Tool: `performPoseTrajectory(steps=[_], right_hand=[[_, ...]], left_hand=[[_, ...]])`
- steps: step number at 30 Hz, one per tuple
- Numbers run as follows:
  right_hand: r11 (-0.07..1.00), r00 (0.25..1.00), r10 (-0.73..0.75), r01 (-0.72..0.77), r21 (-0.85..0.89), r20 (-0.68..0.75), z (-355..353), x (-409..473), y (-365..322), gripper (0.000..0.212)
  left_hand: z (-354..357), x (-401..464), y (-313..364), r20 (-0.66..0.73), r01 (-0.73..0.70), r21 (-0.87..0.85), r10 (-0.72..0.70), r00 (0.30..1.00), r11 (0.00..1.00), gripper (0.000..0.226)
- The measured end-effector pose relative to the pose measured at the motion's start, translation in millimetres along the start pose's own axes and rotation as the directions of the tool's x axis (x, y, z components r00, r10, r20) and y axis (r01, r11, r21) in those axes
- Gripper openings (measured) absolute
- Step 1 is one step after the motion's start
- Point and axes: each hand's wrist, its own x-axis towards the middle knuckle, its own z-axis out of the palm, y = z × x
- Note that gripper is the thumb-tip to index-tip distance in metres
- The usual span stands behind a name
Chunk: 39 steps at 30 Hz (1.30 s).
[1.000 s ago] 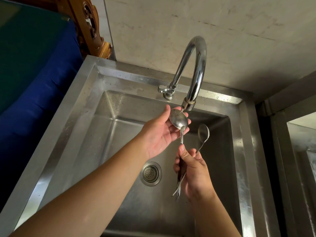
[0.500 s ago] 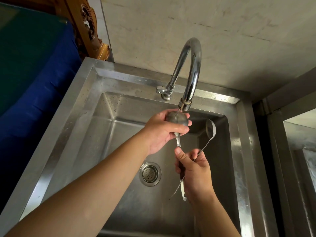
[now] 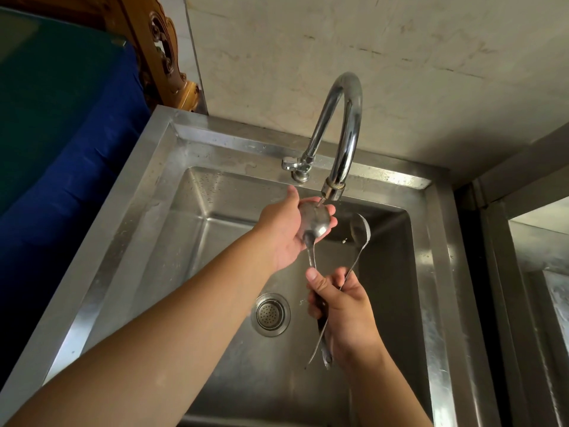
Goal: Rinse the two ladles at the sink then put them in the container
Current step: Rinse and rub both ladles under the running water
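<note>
Two steel ladles are held over the steel sink (image 3: pixel 147 229). My right hand (image 3: pixel 345 309) grips both handles together, bowls pointing up. The bowl of the first ladle (image 3: pixel 314 220) sits directly under the spout of the curved tap (image 3: pixel 341 124), where a thin stream of water lands on it. My left hand (image 3: pixel 283 229) cups that bowl from behind, fingers spread around it. The second ladle (image 3: pixel 360 229) leans off to the right, its bowl clear of the water. No container is in view.
The round drain strainer (image 3: pixel 271 314) lies in the sink floor below my hands. The tap lever (image 3: pixel 289 164) sticks out left of the tap base. A second steel basin (image 3: pixel 542 272) adjoins on the right. Blue cloth (image 3: pixel 61 186) and carved wood (image 3: pixel 163 57) stand at the left.
My left hand closed over the first ladle's bowl, then opened again to cup it from behind. Both hands drifted slightly left and stayed under the spout.
</note>
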Motion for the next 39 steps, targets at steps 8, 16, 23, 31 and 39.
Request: performPoseTrajectory(steps=[8, 16, 23, 31, 39], right_hand=[[0.998, 0.998, 0.056, -0.054, 0.04, -0.041, 4, 6, -17, 0.043], [0.924, 0.987, 0.008, -0.069, -0.377, -0.16, 14, 2, -10, 0.048], [0.747, 0.983, -0.136, 0.022, -0.664, -0.12, 27, 0, -14, 0.049], [0.694, 0.981, -0.192, 0.112, -0.711, -0.033, 43, 7, -24, 0.03], [0.728, 0.984, -0.176, 0.11, -0.677, -0.029, 46, 7, -30, 0.039]], left_hand=[[-16, -10, 5, 0.329, -0.002, -0.108, 0.038, 0.944, 0.994, 0.035], [-31, -17, 5, 0.239, 0.044, -0.269, 0.022, 0.971, 0.962, 0.022], [-46, -27, -11, 0.239, -0.041, -0.328, 0.125, 0.963, 0.944, 0.02], [-62, -41, -30, 0.217, -0.15, -0.399, 0.252, 0.943, 0.905, 0.022], [-79, -51, -38, 0.297, -0.197, -0.255, 0.271, 0.916, 0.947, 0.013]])
